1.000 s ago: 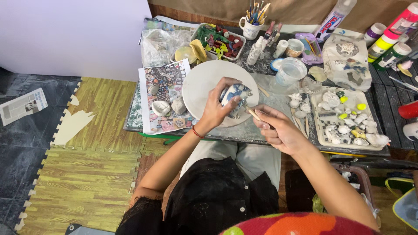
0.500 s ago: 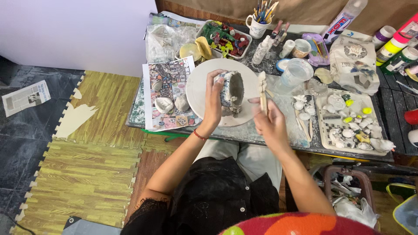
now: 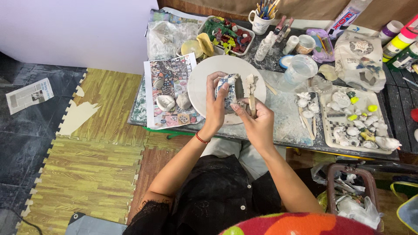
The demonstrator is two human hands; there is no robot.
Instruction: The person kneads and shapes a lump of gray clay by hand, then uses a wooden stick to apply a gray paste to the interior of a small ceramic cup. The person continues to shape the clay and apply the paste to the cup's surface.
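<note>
Single head view, steep downward look, close over lap and cluttered table (image 3: pixel 287 126).

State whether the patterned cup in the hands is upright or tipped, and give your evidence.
Tipped. The cup lies on its side in the left hand, above the round board, its rim turned toward the right hand.

Tray of small clay pieces (image 3: pixel 355 117), brush mug (image 3: pixel 260 21), magazine page (image 3: pixel 172 89), plastic cup (image 3: pixel 300 69)
</note>
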